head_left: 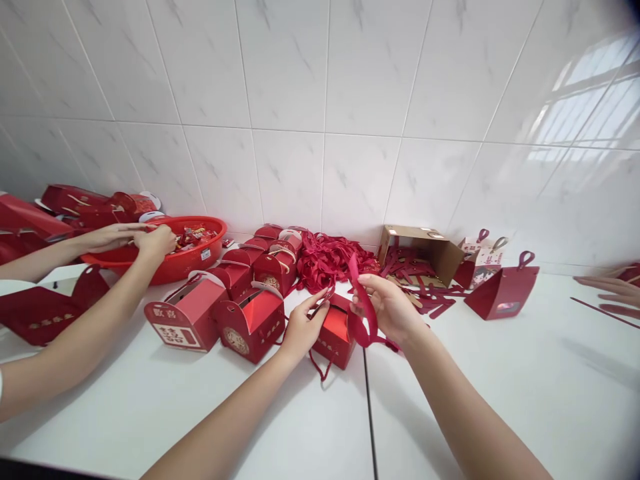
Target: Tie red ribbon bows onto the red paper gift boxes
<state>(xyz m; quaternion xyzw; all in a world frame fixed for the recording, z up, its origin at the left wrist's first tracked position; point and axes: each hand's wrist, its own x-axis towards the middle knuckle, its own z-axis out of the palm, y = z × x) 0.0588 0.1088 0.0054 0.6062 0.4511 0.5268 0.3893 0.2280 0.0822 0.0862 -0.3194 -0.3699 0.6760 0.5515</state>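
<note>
Both are closed on something: the left hand (300,328) pinches at the top of a small red box (334,340) on the counter (500,393), and the right hand (389,308) grips a red ribbon (356,277).

Glossy white marbled wall tiles (320,100) are rising behind a white tabletop (525,387), and a window's reflection (590,93) is gleaming across the upper right tiles.

Bright, even daylight is recorded throughout; a window's glare (595,87) is mirrored on the glossy wall tiles (320,67) at upper right. Soft, faint shadows are cast on the white bench (500,400). Tile lines are bowed by wide-angle distortion, and the corners are darkened and slightly blurred.
</note>
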